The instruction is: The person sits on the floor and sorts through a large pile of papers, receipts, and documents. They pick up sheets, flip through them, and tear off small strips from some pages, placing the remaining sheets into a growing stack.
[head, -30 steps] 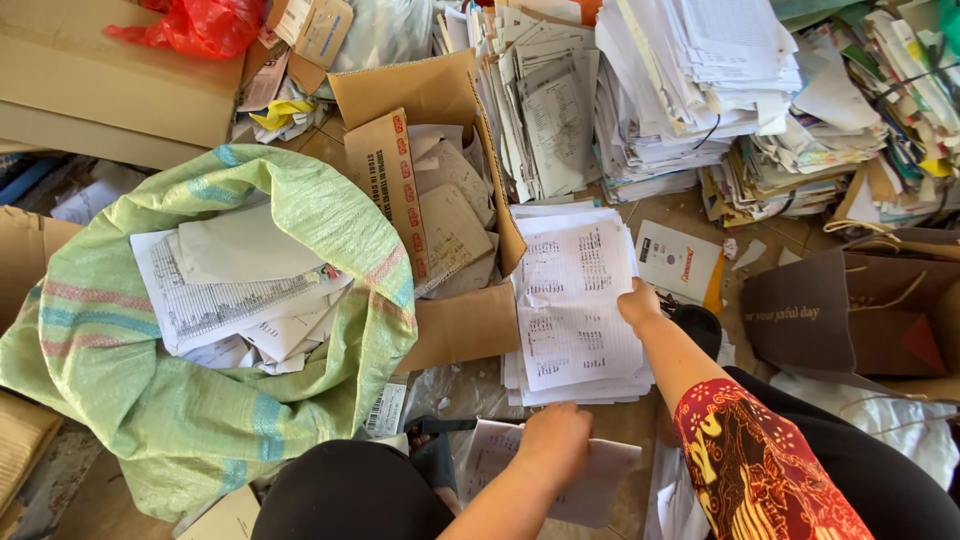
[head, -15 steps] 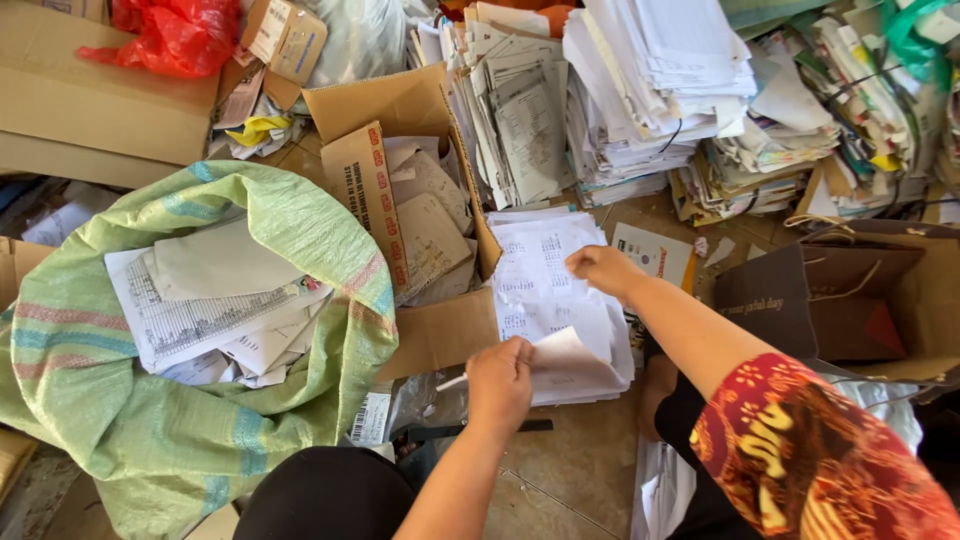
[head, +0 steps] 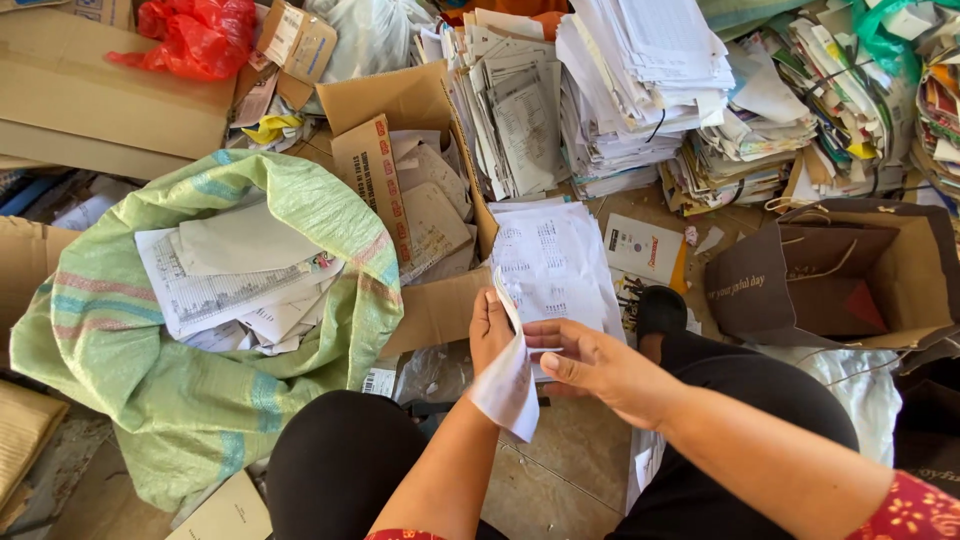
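Observation:
My left hand (head: 489, 332) grips a white sheet of paper (head: 507, 385) that hangs down folded between my knees. My right hand (head: 598, 362) is beside it, fingers spread and touching the sheet's edge. Just beyond both hands lies a stack of printed white sheets (head: 553, 262) on the floor. To the left stands a green woven sack (head: 200, 330), open and filled with loose papers.
An open cardboard box (head: 410, 110) with papers stands behind the sack. Tall piles of papers (head: 640, 80) line the back. A brown paper bag (head: 830, 275) lies open at the right, flat cardboard (head: 90, 90) and a red plastic bag (head: 190, 35) at the left.
My left hand rose from my lap and took a sheet off the stack. My right hand drew back from the stack to meet it near my knees.

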